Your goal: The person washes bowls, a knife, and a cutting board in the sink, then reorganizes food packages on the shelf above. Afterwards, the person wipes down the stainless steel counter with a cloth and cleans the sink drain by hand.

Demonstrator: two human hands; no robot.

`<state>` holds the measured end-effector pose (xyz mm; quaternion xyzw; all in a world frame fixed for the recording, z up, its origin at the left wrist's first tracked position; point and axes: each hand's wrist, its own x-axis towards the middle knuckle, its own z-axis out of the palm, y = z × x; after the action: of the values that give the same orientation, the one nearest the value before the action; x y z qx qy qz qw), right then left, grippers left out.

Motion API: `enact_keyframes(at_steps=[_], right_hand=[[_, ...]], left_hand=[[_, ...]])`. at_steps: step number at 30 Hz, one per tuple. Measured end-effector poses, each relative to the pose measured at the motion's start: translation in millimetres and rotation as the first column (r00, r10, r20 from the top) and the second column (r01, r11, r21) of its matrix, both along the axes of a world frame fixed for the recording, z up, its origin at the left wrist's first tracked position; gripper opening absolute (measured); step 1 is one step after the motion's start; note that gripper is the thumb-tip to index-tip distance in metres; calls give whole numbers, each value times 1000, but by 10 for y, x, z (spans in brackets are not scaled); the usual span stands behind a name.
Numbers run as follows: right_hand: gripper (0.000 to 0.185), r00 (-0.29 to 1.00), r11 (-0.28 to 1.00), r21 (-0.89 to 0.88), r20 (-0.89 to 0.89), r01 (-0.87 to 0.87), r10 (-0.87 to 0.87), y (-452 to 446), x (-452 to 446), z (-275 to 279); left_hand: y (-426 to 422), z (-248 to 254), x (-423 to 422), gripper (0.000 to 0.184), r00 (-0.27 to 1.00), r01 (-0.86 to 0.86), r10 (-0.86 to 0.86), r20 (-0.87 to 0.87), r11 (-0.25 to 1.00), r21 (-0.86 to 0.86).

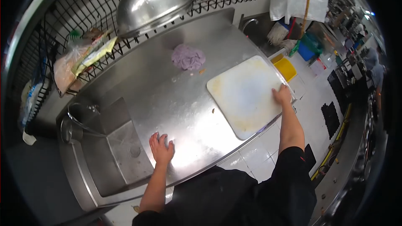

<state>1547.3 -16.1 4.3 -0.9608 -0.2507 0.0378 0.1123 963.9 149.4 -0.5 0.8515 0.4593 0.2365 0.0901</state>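
A white cutting board (245, 96) with faint yellowish stains lies flat at the right end of the steel counter (167, 96). My right hand (283, 95) grips its right edge, the thumb on the top face and the other fingers at the rim, partly hidden. My left hand (161, 149) holds nothing; its fingers are spread over the counter's front part, just right of the sink (125, 165). Whether it touches the steel, I cannot tell. Farther back lies a crumpled purple cloth (188, 57), with small food scraps on the counter around it.
A faucet (79, 119) stands at the sink's back left. Above the counter's back runs a black wire rack (96, 0) with a large metal bowl (153, 6) and bagged items (75, 65). Beyond the right end are a yellow container (285, 68), a blue bin (307, 48) and tiled floor.
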Motion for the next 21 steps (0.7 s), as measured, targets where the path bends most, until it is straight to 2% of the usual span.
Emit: enact_keyframes(at_steps=[1,3,4,8,10,11,12,13,14,15,16,18,19,21], right_hand=[[84,996,998,18,62,60,-61,-13,-188,198],[88,995,994,-76,-42,84,-87,74,-179,483],[92,983,981,-155,-119,117,-136,132,-150,512],[98,972,980,-183,-204,77,-115,96,-190,347],[98,964,997,-52,-260,52,-64,127,-390,263],[98,966,998,-51,-253,46,-58,148,-466,256],[90,936,997,-48,-344,59,-72,179,-545,250],[82,897,996,-51,-434,66,-82,198,-649,239],[82,900,998,-53,-430,47,-65,201,-798,299],[77,795,985,144,-607,99,9,211,-971,448],[73,658,932,316,-743,179,125,233,-1112,594],[52,662,890,415,-724,192,195,271,-1302,791],[52,658,895,415,-722,163,215,279,-1393,943],[37,510,807,546,-772,225,380,231,-1607,1268]], left_hand=[[3,1,-2,36,1000,7,-7,-19,1000,-12],[17,10,22,37,999,-6,5,-48,1000,-29],[7,8,8,37,999,-1,-1,-55,1000,-30],[6,-29,8,39,998,-2,-1,-60,999,-42],[19,-147,44,41,999,-47,46,-12,997,-54],[47,-225,72,43,994,-102,104,32,993,-61],[85,-343,192,49,979,-80,102,176,989,-128],[95,-337,383,53,978,22,20,206,979,-204],[55,-301,590,56,978,105,-58,200,967,-232],[22,-353,796,59,982,136,-79,174,927,-350],[-41,-196,974,65,993,115,-108,40,905,-409],[-67,-167,1106,68,995,78,-50,83,918,-388],[-50,-184,1097,69,984,102,-36,176,917,-385],[50,-180,997,67,957,151,-51,286,929,-339]])
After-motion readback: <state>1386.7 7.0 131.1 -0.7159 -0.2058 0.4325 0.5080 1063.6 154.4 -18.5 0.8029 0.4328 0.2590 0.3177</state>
